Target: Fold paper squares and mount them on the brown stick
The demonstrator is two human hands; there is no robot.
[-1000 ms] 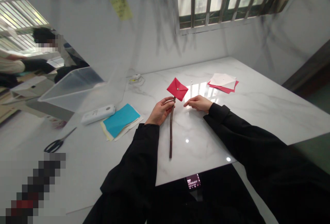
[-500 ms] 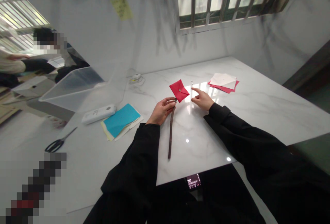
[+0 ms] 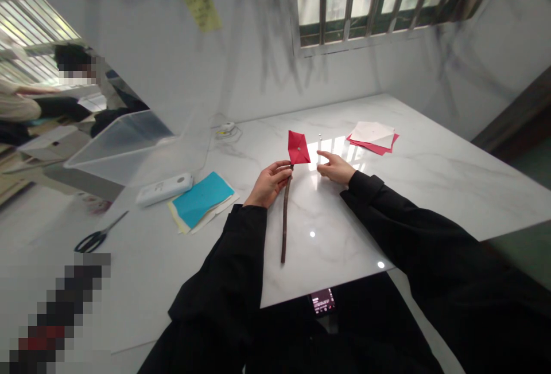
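Note:
Near its upper end, a thin brown stick (image 3: 284, 219) is gripped between the thumb and fingers of my left hand (image 3: 271, 182). A red folded-paper pinwheel (image 3: 298, 148) is fixed at the top of the stick by a small pin at its centre. To the right of the pinwheel, my right hand (image 3: 338, 168) hovers with nothing in it, its index finger stretched toward the paper and the other fingers curled. A gap separates that fingertip from the pinwheel.
White and red paper sheets (image 3: 373, 136) lie at the back right. Blue and cream sheets (image 3: 202, 202), a white elongated device (image 3: 165, 190) and scissors (image 3: 101, 236) lie left. A clear plastic box (image 3: 124, 144) stands behind them. A phone (image 3: 322, 302) shows below the table edge.
The red pinwheel has turned on its pin to a different angle. My right index finger has dipped slightly. My left hand stays in nearly the same place on the stick.

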